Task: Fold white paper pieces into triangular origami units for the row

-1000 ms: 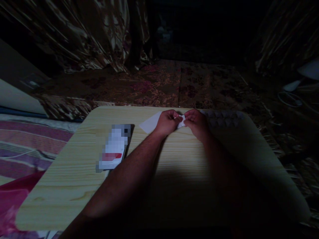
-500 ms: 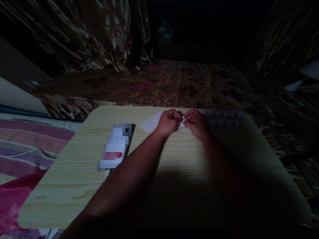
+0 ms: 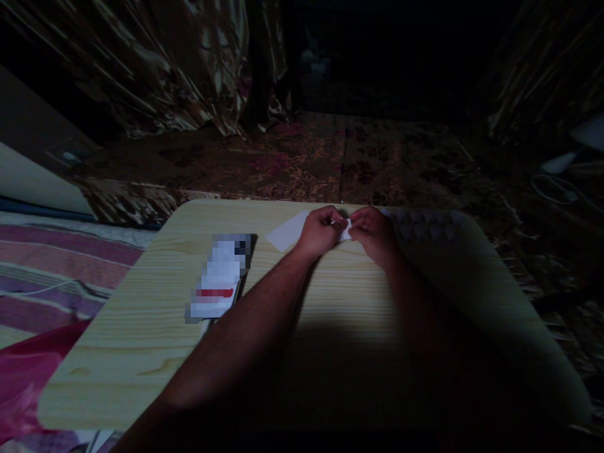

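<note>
Near the far edge of a light wooden table [image 3: 349, 302], my left hand [image 3: 321, 231] and my right hand [image 3: 375, 234] are close together. Between their pinched fingertips is a small piece of white paper [image 3: 348, 231], partly hidden by the fingers. Both hands are closed on it. A flat white strip of paper [image 3: 286, 233] lies on the table, passing under or behind my left hand; whether it joins the piece in my fingers I cannot tell. To the right of my right hand sit several small pale folded shapes [image 3: 427, 225] in rows, dim in the shadow.
A blurred-out phone-like object [image 3: 219, 277] lies on the table left of my left forearm. Beyond the table is a patterned brown cloth surface [image 3: 302, 157] with curtains [image 3: 226, 69]. Striped bedding [image 3: 61, 258] and pink fabric [image 3: 33, 384] are at the left; a white cable [image 3: 554, 189] lies at the right.
The fingertips have shifted slightly around the small paper, and the right fingers sit a touch further right. The view moved very slightly; the rest stays put.
</note>
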